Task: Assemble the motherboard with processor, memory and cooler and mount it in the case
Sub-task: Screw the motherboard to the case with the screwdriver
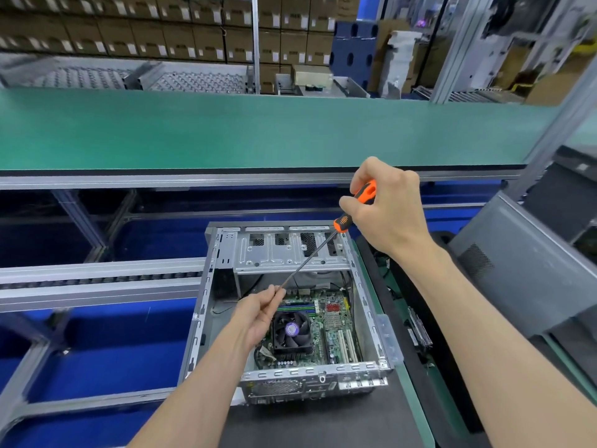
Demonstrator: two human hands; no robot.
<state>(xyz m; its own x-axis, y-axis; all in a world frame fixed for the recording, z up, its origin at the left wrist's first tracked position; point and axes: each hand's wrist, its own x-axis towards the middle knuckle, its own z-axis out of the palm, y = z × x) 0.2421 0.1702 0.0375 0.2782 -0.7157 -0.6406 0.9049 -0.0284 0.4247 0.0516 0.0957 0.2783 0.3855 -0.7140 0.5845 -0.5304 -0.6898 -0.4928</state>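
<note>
My left hand (pixel 258 313) pinches the screwdriver (pixel 323 250) shaft near its tip; my right hand (pixel 386 208) grips the orange handle above the case's far rim. Below my left fingers, the motherboard (pixel 336 321) and cooler (pixel 292 331) sit inside the open case (pixel 368 305).

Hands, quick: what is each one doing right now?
Left hand: pinching the tip end of the screwdriver shaft above the motherboard.
Right hand: gripping the screwdriver's orange handle.
</note>
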